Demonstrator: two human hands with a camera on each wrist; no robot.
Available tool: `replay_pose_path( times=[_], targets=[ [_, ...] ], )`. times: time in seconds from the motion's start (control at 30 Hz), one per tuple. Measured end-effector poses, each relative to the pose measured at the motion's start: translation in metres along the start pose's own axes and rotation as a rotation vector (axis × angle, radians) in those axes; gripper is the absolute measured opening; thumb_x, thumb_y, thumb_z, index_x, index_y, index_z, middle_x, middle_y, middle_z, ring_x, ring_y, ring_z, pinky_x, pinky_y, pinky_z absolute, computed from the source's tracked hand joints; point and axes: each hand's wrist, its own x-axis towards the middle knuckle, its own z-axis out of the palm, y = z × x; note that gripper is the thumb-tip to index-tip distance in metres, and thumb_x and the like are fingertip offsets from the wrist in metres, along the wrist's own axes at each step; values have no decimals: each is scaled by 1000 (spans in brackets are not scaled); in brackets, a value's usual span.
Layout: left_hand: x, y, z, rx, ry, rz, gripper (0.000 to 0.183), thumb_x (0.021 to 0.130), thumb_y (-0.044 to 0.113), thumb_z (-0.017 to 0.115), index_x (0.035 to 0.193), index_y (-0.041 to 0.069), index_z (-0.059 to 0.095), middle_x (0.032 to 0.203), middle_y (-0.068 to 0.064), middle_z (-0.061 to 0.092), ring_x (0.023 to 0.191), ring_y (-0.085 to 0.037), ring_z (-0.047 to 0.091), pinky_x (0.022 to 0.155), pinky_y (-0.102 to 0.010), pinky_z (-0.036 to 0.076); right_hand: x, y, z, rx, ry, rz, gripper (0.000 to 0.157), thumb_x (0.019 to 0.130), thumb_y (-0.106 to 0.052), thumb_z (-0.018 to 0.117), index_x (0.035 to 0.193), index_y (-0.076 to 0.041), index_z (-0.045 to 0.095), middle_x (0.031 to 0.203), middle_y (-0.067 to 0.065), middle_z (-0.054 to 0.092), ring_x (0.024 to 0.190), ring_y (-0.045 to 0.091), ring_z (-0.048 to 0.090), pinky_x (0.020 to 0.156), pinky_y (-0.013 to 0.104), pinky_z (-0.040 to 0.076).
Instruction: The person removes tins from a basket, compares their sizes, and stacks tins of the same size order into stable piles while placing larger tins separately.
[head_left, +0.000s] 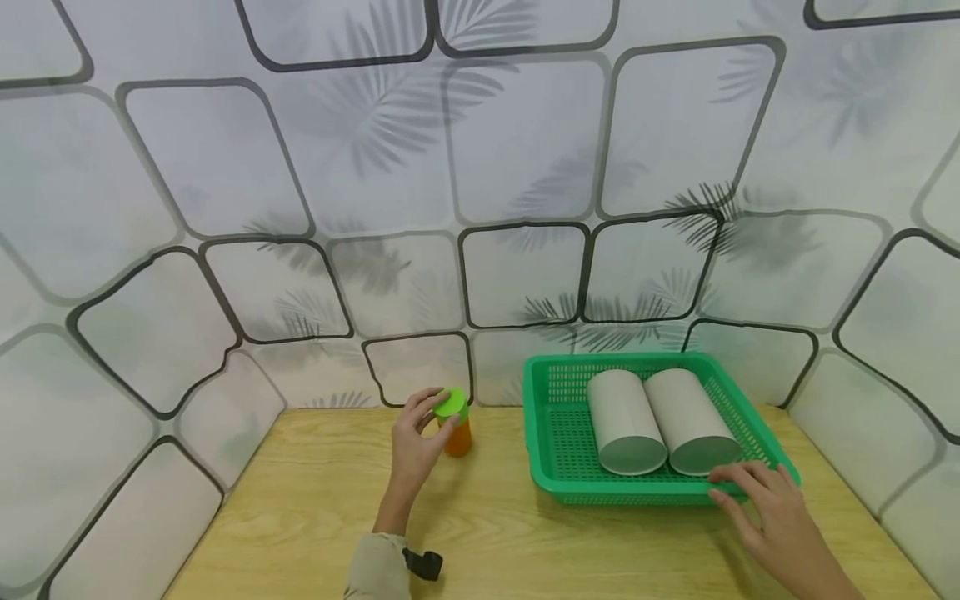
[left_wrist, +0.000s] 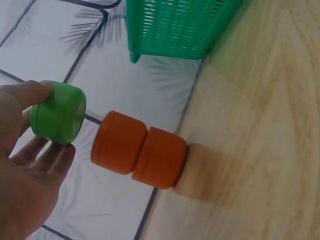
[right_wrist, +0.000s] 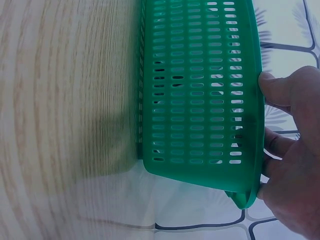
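Note:
My left hand (head_left: 415,442) pinches a small green cylindrical piece (left_wrist: 61,114) between thumb and fingertips. Below it stand two orange pieces of like shape, stacked one on the other; the left wrist view shows the upper orange piece (left_wrist: 119,143) and the lower orange piece (left_wrist: 161,159). A gap shows there between the green piece and the upper orange one. At the front right corner of a green plastic basket (head_left: 637,487), my right hand (head_left: 780,521) holds the rim, thumb outside and fingers over the edge.
Two large white cylinders, the left cylinder (head_left: 626,417) and the right cylinder (head_left: 690,417), lie side by side in the basket. The wooden table (head_left: 300,492) ends at a patterned wall covering (head_left: 525,275) behind and at both sides.

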Motion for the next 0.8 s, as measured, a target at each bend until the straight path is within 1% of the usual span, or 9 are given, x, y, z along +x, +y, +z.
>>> replay_pose_path(
  times=[0.1, 0.23, 0.33, 0.4, 0.47, 0.6, 0.7, 0.8],
  targets=[
    [-1, -9, 0, 4, 7, -12, 36, 85, -7, 79, 120, -6, 72, 132, -25, 59, 121, -40, 60, 99, -46, 53, 0, 0, 0, -1, -3, 4, 38, 76, 7, 83, 105, -16, 71, 99, 1, 65, 101, 6, 50, 97, 88, 19],
    [-2, -13, -1, 10, 10, -6, 36, 86, -4, 80, 121, -4, 72, 133, -25, 59, 121, -39, 60, 101, -37, 52, 0, -1, 0, -2, -6, 8, 37, 77, 6, 82, 105, -15, 71, 100, 1, 65, 101, 6, 50, 98, 88, 18],
    [-3, -15, -1, 14, 10, 2, 36, 87, -3, 80, 122, -4, 72, 133, -23, 59, 122, -39, 59, 102, -35, 51, 1, -1, 0, 2, -5, 6, 37, 76, 8, 82, 105, -13, 72, 100, 1, 65, 102, 6, 50, 99, 88, 17],
    [-3, -16, 0, 12, 11, 0, 36, 87, -4, 79, 122, -5, 71, 133, -22, 59, 122, -40, 59, 103, -38, 50, 1, -1, 0, 4, -3, -2, 38, 74, 10, 82, 104, -11, 72, 100, 0, 65, 101, 6, 50, 98, 88, 18],
    [-4, -18, 1, 16, 13, -5, 36, 86, -7, 79, 121, -6, 71, 133, -23, 59, 123, -41, 59, 103, -43, 50, 1, -1, 0, 6, -2, -7, 39, 73, 10, 83, 104, -12, 72, 99, -1, 64, 100, 7, 51, 97, 88, 19],
    [-4, -16, 4, 14, 13, -29, 36, 86, -11, 77, 121, -10, 69, 134, -28, 57, 124, -46, 57, 103, -56, 48, 1, -1, 0, 7, 4, -11, 37, 75, 8, 82, 104, -14, 72, 99, -1, 64, 100, 6, 51, 97, 88, 20],
    [-4, -6, 5, 9, 8, -41, 35, 87, -13, 75, 121, -14, 67, 134, -34, 55, 124, -50, 54, 102, -62, 46, 1, -1, -1, 5, 6, -9, 35, 77, 6, 82, 104, -14, 72, 99, -1, 65, 101, 6, 51, 97, 88, 20],
    [-4, 8, 5, 2, 1, -45, 34, 87, -14, 73, 121, -16, 66, 133, -36, 54, 124, -52, 54, 102, -63, 46, 1, -1, -1, 4, 6, -6, 35, 77, 6, 82, 105, -13, 72, 99, 0, 65, 102, 6, 51, 97, 88, 19]
  ],
)
